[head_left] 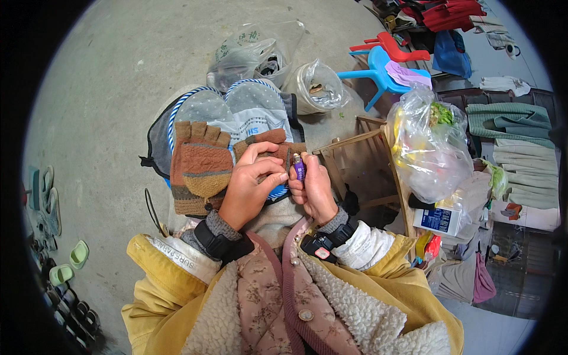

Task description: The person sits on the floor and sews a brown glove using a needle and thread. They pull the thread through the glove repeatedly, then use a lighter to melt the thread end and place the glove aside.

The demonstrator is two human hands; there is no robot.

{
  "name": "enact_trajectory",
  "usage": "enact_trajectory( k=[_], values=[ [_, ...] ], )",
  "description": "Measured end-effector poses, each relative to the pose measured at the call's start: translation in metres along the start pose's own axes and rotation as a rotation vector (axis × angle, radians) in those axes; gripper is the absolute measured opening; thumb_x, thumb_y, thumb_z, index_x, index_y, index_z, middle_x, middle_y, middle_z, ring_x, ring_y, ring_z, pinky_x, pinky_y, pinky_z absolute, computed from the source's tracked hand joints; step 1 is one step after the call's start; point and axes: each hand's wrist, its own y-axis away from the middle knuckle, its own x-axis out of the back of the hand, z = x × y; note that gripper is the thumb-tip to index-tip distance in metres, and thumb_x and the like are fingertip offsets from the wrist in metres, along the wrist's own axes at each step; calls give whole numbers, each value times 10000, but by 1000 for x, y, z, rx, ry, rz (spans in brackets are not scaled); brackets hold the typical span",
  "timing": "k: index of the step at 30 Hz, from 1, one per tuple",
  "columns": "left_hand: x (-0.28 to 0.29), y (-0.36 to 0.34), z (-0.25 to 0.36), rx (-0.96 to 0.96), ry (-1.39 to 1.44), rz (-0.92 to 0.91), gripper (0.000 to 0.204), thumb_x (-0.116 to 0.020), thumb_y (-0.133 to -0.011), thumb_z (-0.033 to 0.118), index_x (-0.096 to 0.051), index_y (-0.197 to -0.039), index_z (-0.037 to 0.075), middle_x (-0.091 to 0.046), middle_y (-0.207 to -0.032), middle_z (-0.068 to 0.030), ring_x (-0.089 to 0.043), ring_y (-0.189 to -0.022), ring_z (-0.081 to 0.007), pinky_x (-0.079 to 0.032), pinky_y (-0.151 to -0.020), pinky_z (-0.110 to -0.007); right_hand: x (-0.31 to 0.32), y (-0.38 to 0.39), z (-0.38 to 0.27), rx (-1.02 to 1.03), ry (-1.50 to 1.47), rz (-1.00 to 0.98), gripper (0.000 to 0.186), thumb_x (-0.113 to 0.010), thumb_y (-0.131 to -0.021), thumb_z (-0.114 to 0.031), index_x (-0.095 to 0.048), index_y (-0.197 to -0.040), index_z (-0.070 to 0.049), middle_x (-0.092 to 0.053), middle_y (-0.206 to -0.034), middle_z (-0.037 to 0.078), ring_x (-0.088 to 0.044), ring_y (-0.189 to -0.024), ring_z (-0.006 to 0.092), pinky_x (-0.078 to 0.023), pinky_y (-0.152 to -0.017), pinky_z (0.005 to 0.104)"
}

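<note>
The right hand [318,188] grips a purple lighter [300,169] bearing pale print. The left hand [249,188] curls beside a brown glove [204,157], its hold unclear.

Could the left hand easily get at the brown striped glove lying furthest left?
Probably yes: the left hand is right by that glove, most of the glove's upper side lies uncovered, and nothing seems to block the way.

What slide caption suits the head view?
Right hand gripping a purple lighter, left hand close by, near brown gloves.
</note>
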Motion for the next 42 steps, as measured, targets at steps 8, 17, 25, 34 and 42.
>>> enact_trajectory(
  k=[8, 17, 25, 34, 42],
  values=[
    [-1, -1, -2, 4, -21, -11, 136, -657, -809, 8, -662, -934, -46, -507, -1208, -141, -557, -1040, -193, -482, -829, -272, 1, 0, -3, -4, 16, -3, 459, -398, -960, -446, -470, -669, -98, -406, -518, -33, -269, -370, 48, -175, -325, 222],
    [-1, -1, -6, -41, -75, -15, 152, -665, -805, 4, -656, -948, -48, -508, -1208, -148, -561, -1037, -204, -482, -832, -277, 0, -2, -8, -36, 77, -6, 453, -414, -960, -437, -485, -673, -95, -413, -518, -34, -275, -366, 47, -172, -325, 221],
    [-3, -2, 0, -4, -28, 28, 127, -672, -782, 15, -656, -893, -46, -530, -1156, -176, -571, -1021, -240, -486, -829, -309, 8, -1, -8, -74, 18, -109, 584, -320, -963, -575, -485, -679, -93, -375, -508, -45, -258, -365, 46, -150, -334, 214],
    [-1, -3, 7, 51, 48, 17, 104, -630, -845, 23, -645, -913, -54, -519, -1167, -146, -587, -1002, -203, -516, -808, -300, 31, 9, -21, 3, -91, -87, 637, -222, -969, -621, -501, -805, -73, -389, -552, -39, -258, -402, 32, -177, -353, 189],
    [-2, -5, 0, 57, 69, 58, 84, -566, -893, 11, -596, -913, -65, -492, -1228, -143, -598, -990, -166, -518, -823, -282, 16, 14, -17, 339, 165, -95, 516, -337, -999, -512, -526, -925, -38, -431, -593, -41, -284, -432, 20, -208, -377, 190]
  ],
)
